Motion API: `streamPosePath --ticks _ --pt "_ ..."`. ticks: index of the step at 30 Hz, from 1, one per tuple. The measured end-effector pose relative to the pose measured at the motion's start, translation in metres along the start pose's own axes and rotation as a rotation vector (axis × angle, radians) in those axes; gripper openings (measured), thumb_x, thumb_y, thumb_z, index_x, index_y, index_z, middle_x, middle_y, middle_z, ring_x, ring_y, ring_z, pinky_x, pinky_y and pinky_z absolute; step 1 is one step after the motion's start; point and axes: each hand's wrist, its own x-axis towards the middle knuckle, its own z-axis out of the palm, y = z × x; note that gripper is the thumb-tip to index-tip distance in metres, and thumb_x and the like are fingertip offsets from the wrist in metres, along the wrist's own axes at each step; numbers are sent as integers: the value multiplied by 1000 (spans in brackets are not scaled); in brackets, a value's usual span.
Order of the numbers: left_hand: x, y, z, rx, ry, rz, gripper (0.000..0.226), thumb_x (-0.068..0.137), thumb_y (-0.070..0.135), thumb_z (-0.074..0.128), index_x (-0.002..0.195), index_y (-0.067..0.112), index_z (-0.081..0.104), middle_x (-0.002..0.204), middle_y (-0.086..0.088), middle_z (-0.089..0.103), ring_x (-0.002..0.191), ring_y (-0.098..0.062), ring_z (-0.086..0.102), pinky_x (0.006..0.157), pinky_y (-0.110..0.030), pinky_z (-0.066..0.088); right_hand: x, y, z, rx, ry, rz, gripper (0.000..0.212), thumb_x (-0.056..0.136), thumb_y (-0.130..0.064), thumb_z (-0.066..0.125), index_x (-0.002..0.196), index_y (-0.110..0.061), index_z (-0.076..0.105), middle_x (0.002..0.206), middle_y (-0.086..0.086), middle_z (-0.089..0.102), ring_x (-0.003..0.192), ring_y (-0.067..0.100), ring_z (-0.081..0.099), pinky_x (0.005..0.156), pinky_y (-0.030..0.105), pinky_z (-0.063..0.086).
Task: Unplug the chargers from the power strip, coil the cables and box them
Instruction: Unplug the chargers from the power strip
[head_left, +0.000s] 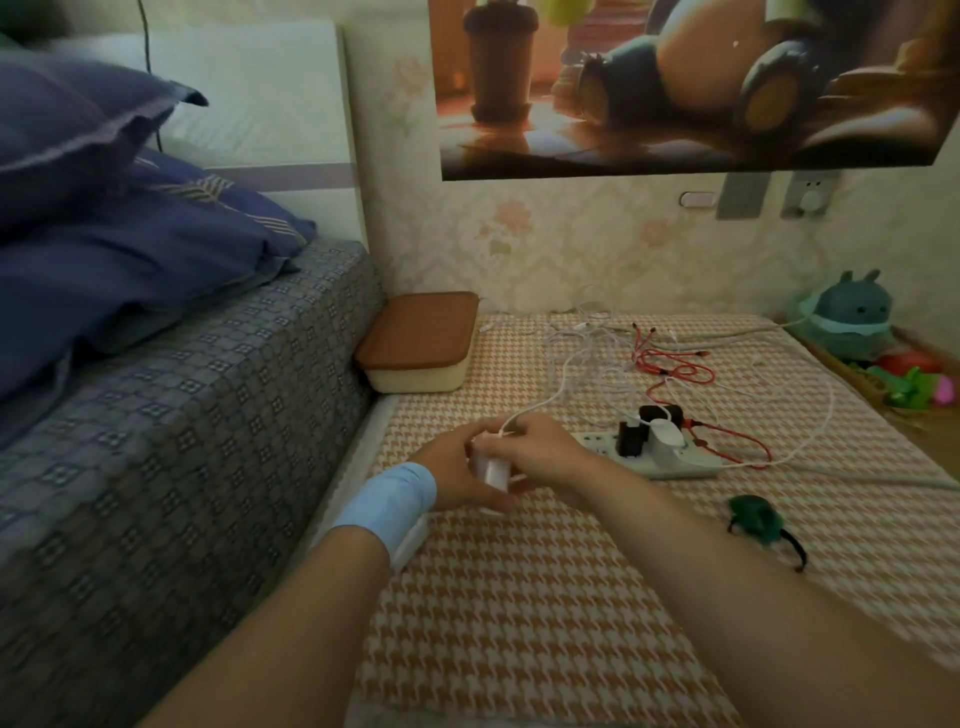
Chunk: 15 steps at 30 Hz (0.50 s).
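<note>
My left hand (457, 470) grips a white charger block (491, 470) above the checked cloth. My right hand (540, 449) meets it from the right and pinches the white cable (558, 389) where it enters the block. That cable runs back toward the wall. A white power strip (670, 462) lies just right of my hands. Two black chargers (631, 439) and a white charger (667, 441) stand plugged into it. Red cable (675, 369) and more white cable lie tangled behind the strip. A cream box with a brown lid (421, 345), shut, sits at the back left.
A bed with a patterned grey cover (182, 441) and blue pillows rises along the left edge. A green and black object (758, 522) lies on the cloth at the right. A plush toy (852, 317) and bright toys sit at the far right. Wall sockets (808, 200) are above.
</note>
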Motion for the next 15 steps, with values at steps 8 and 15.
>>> streamPosePath --ticks 8,15 --pt "-24 -51 -19 311 -186 -200 85 72 39 82 145 38 38 155 5 30 141 -22 32 114 -41 33 22 23 9 -75 -45 111 10 90 -1 71 98 5 69 127 7 61 103 29 66 78 45 62" --pt "-29 -77 -23 471 -80 -311 60 82 36 74 137 31 51 149 -2 40 130 -25 46 104 -35 45 15 37 27 -270 -57 53 32 89 -18 76 65 -7 58 64 6 46 59 20 48 59 32 39"
